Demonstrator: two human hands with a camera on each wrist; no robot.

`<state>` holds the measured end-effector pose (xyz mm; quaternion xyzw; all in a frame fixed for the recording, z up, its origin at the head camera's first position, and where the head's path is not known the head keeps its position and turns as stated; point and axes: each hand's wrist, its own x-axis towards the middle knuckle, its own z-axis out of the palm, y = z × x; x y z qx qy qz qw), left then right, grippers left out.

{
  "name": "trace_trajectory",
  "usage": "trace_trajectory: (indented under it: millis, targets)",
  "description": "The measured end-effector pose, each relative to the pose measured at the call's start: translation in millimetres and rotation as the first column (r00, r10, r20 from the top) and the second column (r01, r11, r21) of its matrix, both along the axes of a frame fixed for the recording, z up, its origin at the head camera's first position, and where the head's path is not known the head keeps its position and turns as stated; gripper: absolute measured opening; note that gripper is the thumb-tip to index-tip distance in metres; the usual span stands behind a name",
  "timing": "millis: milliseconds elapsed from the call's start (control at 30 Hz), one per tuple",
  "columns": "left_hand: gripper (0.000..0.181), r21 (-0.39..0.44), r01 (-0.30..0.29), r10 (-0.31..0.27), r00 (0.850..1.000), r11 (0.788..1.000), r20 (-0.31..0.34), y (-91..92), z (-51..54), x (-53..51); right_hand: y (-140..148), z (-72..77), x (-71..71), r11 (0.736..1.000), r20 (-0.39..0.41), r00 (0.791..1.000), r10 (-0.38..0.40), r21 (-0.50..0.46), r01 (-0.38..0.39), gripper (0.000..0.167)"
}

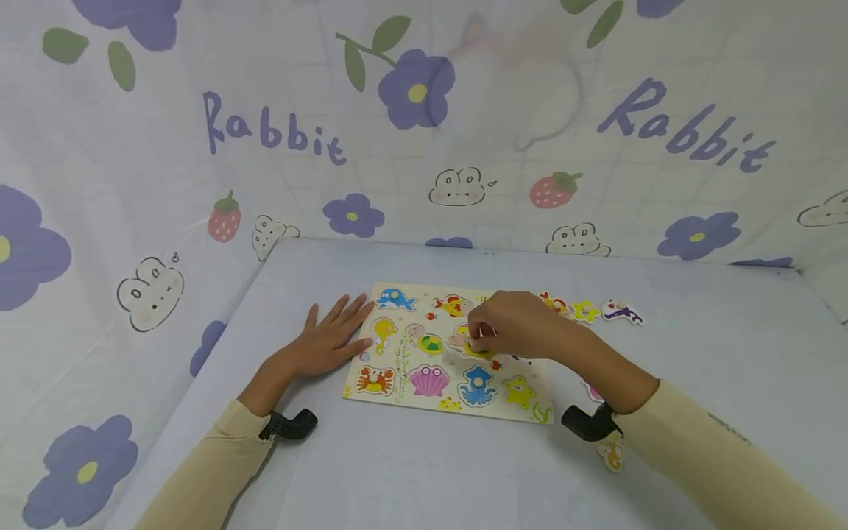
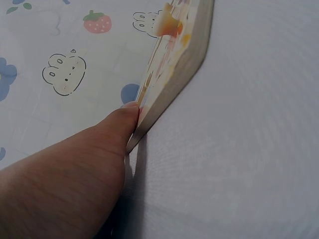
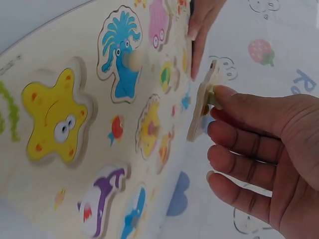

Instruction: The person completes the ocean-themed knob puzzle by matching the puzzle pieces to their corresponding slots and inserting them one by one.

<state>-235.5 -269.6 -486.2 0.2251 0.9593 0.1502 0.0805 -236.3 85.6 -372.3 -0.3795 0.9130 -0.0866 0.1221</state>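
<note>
A wooden puzzle board (image 1: 430, 409) with sea-animal cut-outs lies on the table. My left hand (image 1: 331, 342) rests flat at its left edge, fingers straight, the thumb touching the rim. Over the board's middle, my right hand (image 1: 513, 324) pinches a turtle puzzle piece (image 1: 457, 341) by its knob between thumb and forefinger. In the right wrist view this piece (image 3: 201, 102) is edge-on, raised off the board. A printed turtle recess (image 1: 429, 343) shows left of it. The blue squid piece (image 1: 478, 386), crab piece (image 1: 375, 380) and dolphin piece (image 1: 395, 299) sit in the board.
Loose pieces lie right of the board: a yellow starfish (image 1: 585, 311), a purple whale (image 1: 623, 311) and a red piece (image 1: 555, 302). Nearer, partly behind the right wrist, are a pink piece (image 1: 592, 390) and a seahorse (image 1: 611, 456). A patterned curtain (image 1: 397, 184) stands behind the table.
</note>
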Motion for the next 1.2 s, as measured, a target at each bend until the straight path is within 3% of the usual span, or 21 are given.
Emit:
trace_trajectory:
  millis: [467,767,1200]
  targets:
    - [0.075,0.011,0.007,-0.007,1.0,1.0,0.008,-0.4,-1.7,-0.2,-51.4,-26.9,-27.9,0.999,-0.016,0.999,0.031,-0.009,-0.031,0.013]
    - [0.075,-0.008,0.001,-0.001,1.0,1.0,-0.002,-1.8,-2.3,-1.2,-68.5,-38.6,-35.0,1.0,-0.017,1.0,0.014,-0.002,-0.015,0.019]
    - [0.076,-0.002,0.001,-0.001,1.0,1.0,-0.021,-0.2,1.5,2.2,-77.3,-43.0,-35.4,0.999,0.032,0.999,-0.042,0.035,0.041,0.018]
